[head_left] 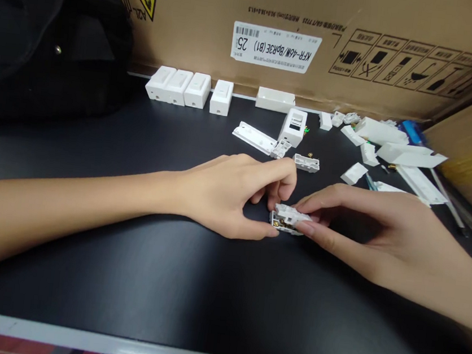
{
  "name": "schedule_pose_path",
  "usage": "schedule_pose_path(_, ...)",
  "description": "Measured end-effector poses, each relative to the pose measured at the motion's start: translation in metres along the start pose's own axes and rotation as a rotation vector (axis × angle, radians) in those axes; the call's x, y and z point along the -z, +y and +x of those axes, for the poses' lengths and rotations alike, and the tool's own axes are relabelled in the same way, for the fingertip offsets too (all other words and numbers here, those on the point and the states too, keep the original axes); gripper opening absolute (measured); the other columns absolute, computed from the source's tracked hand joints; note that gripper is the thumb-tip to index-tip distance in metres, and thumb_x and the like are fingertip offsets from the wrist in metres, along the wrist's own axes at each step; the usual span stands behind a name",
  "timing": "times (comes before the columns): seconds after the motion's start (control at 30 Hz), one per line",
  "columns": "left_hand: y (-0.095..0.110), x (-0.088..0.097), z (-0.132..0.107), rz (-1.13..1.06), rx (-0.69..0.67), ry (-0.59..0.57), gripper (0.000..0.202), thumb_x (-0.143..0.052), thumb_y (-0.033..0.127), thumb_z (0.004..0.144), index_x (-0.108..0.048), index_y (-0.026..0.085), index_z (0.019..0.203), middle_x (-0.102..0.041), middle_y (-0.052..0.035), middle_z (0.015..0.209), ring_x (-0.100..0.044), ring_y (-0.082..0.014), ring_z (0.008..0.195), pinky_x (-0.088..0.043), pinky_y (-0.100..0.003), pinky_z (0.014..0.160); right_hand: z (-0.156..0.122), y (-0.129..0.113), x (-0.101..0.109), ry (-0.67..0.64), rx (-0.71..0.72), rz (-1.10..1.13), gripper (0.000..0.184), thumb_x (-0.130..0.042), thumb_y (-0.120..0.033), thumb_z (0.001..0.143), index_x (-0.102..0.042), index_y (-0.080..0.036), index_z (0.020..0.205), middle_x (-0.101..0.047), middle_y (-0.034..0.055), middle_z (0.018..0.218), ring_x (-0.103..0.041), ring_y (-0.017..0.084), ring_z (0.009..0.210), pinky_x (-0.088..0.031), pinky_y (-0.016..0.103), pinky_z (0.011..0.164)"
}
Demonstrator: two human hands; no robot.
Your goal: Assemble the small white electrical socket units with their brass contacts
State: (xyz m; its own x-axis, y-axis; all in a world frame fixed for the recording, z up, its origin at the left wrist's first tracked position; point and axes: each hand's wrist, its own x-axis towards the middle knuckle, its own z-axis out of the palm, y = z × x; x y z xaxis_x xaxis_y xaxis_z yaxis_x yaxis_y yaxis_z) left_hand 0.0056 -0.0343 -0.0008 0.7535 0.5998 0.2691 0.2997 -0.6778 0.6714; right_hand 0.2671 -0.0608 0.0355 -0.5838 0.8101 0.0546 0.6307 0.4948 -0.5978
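Over the middle of the black table, my left hand (240, 194) curls its thumb and fingers around the left end of a small white plastic housing (274, 220). Brass screws or contacts show inside it. On top lies a white plastic cover piece (289, 213), slightly tilted, with a gap at the left front. My right hand (366, 231) pinches the right end of this piece between thumb and fingers. The right end of the housing is hidden behind my right fingertips. Just beyond my hands lies another small white plastic housing (306, 163), its open side showing.
Several white switch-like boxes (178, 87) line the back left, near a black bag (51, 36). A white box with an opening (293, 127) and a flat white strip (255, 137) lie ahead. White plastic pieces (381, 132) are heaped back right. A large cardboard box (184, 29) stands behind.
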Motion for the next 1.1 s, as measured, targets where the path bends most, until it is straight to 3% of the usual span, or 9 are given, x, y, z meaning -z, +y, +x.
schedule_pose_path(0.33,-0.001,0.001,0.000,0.031,-0.034,-0.013,0.026,-0.081,0.030,0.090,-0.058,0.025,0.102,-0.071,0.0027,0.092,-0.065,-0.0141,0.075,-0.046,-0.027,0.065,-0.008,0.004,-0.008,0.102,0.201,-0.128,0.008,-0.072,-0.028,0.100,-0.078,-0.026,0.102,-0.084,0.0035,0.097,-0.077,0.019,0.079,-0.058,0.032,0.070)
schedule_pose_path(0.53,0.000,0.003,0.000,0.073,-0.085,-0.040,0.012,-0.075,0.026,0.094,-0.064,0.025,0.099,-0.074,0.0013,0.094,-0.067,-0.0160,0.078,-0.046,-0.029,0.069,-0.009,0.001,-0.010,0.128,0.283,-0.151,0.007,-0.069,-0.021,0.102,-0.074,-0.025,0.098,-0.085,0.0025,0.101,-0.080,0.017,0.088,-0.061,0.028,0.077)
schedule_pose_path(0.8,0.000,0.004,-0.002,0.091,-0.124,-0.047,0.006,-0.076,0.025,0.097,-0.070,0.024,0.097,-0.076,-0.0011,0.098,-0.070,-0.0166,0.082,-0.052,-0.028,0.074,-0.011,-0.001,-0.006,0.112,0.307,-0.147,0.014,-0.068,-0.022,0.104,-0.075,-0.023,0.092,-0.081,0.0033,0.100,-0.077,0.015,0.082,-0.060,0.027,0.072)
schedule_pose_path(0.97,0.000,0.002,-0.006,0.121,-0.163,-0.010,0.014,-0.074,0.027,0.102,-0.070,0.021,0.091,-0.075,-0.0022,0.098,-0.068,-0.0128,0.077,-0.051,-0.024,0.070,-0.010,-0.001,-0.007,0.128,0.318,-0.125,0.013,-0.068,-0.019,0.103,-0.076,-0.022,0.093,-0.081,0.0034,0.094,-0.077,0.015,0.080,-0.060,0.025,0.070)
schedule_pose_path(1.1,0.000,0.001,-0.008,0.168,-0.170,-0.006,0.012,-0.074,0.026,0.103,-0.070,0.021,0.093,-0.075,-0.0019,0.100,-0.069,-0.0117,0.076,-0.050,-0.022,0.068,-0.007,0.002,-0.009,0.126,0.241,-0.017,0.007,-0.072,-0.019,0.099,-0.078,-0.021,0.102,-0.079,0.0009,0.086,-0.073,0.012,0.070,-0.057,0.022,0.062)
